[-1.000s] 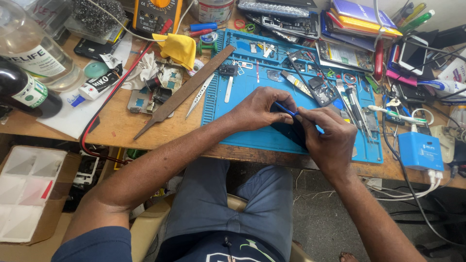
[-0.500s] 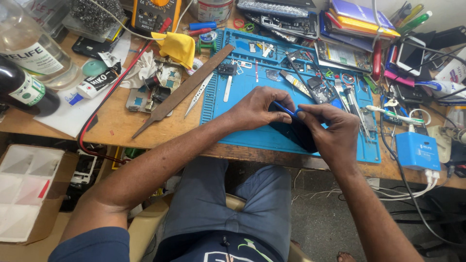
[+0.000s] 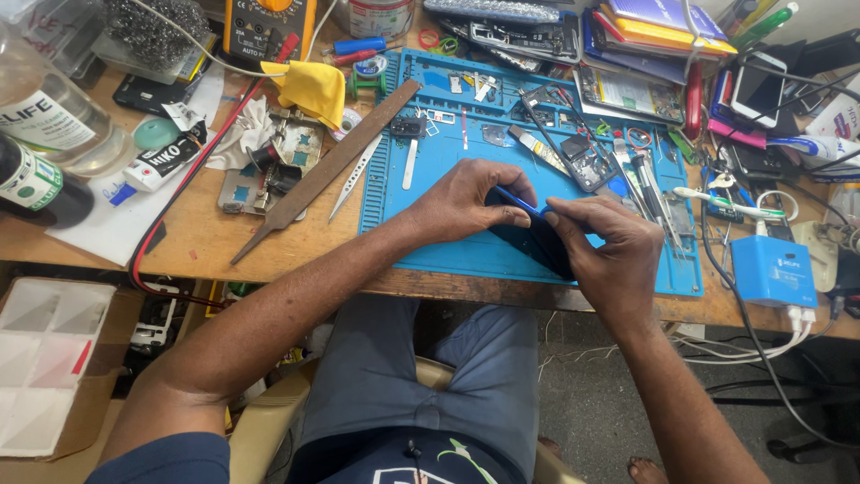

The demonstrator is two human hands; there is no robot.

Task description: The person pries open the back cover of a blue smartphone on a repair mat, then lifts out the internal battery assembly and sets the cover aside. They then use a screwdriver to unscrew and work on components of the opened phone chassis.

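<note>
In the centre of the frame, the left hand (image 3: 461, 202) grips a dark phone (image 3: 533, 240) on the blue mat (image 3: 430, 215); the right hand (image 3: 605, 246) pinches a blue pry tool (image 3: 520, 202) at its edge. The phone seems not yet opened.

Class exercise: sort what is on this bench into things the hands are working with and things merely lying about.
In use: left hand, right hand, dark phone, thin blue pry tool, blue work mat.

Lying about: long metal file, yellow cloth, tweezers, multimeter, blue box.
</note>
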